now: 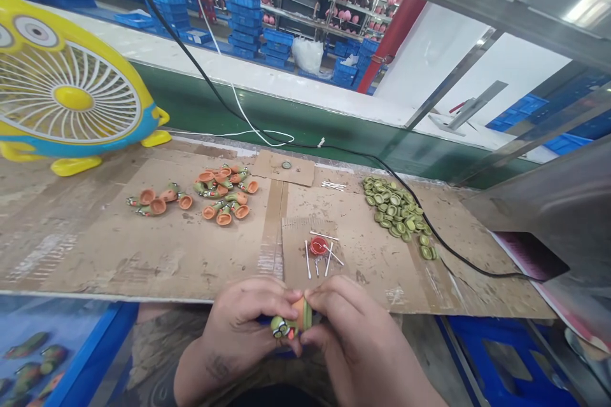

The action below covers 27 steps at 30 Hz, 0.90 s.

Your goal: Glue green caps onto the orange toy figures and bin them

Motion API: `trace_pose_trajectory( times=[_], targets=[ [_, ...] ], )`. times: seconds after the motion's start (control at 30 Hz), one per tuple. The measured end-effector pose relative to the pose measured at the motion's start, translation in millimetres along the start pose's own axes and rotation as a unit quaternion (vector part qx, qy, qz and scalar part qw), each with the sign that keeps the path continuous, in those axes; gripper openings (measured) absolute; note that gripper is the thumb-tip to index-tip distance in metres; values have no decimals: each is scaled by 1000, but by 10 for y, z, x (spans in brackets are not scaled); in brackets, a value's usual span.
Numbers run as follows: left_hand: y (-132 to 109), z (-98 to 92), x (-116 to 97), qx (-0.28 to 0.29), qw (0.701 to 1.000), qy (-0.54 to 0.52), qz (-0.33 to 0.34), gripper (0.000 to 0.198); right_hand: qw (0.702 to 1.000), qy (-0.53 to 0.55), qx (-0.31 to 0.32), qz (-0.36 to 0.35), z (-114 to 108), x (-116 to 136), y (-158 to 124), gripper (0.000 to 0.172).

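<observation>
A small green and orange figurine [282, 327] with big ringed eyes is held in front of the table edge. My left hand [243, 318] pinches its head and body from the left. My right hand [356, 324] grips the figurine's other end, where a green round cap [307, 314] sits against the orange part. Fingertips hide some of that join. Beyond the hands, a red pot [318, 245] stands on a cardboard piece [293, 254], with several cotton swabs [308, 259] around it and one resting in it. Loose green caps [396, 206] are heaped at the right.
Similar figurines with orange hollow ends [224, 191] lie in clusters at the left. A yellow fan [71, 86] stands at the far left. A black cable [443, 245] crosses the table's right side. Blue crates [95, 356] flank me below the table edge.
</observation>
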<state>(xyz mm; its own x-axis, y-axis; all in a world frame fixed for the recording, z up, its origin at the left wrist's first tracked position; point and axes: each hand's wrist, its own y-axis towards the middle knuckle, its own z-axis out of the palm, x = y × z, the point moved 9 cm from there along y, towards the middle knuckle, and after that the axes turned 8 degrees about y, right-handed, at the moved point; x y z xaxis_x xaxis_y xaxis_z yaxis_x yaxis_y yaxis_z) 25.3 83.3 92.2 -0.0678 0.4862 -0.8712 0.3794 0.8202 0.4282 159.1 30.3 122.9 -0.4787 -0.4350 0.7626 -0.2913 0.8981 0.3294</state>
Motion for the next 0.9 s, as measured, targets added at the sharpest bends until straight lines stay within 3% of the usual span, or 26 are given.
trace_pose_trajectory(
  times=[0.2,0.33,0.4,0.47,0.57,0.67,0.9],
  targets=[
    [-36,-25,-131,9,1000,17,17,40,1000,17,-2,-6,12,25,-28,14],
    [-82,-38,62,-20,992,-87,-90,38,996,66,-50,-9,-37,-23,-15,22],
    [-138,54,227,-41,960,-212,-179,34,995,72,-75,-8,-50,-67,-13,30],
    [-210,233,340,-47,907,-336,-251,36,993,58,-102,-14,-59,-106,-33,33],
    [-306,509,385,-18,845,-434,-311,42,991,45,-121,-32,-22,-148,-84,40],
    [-397,629,401,6,832,-441,-337,46,992,57,-102,-39,59,-179,-119,37],
    [-550,706,470,24,828,-412,-379,61,993,60,-95,-39,51,-193,-184,31]
  ],
)
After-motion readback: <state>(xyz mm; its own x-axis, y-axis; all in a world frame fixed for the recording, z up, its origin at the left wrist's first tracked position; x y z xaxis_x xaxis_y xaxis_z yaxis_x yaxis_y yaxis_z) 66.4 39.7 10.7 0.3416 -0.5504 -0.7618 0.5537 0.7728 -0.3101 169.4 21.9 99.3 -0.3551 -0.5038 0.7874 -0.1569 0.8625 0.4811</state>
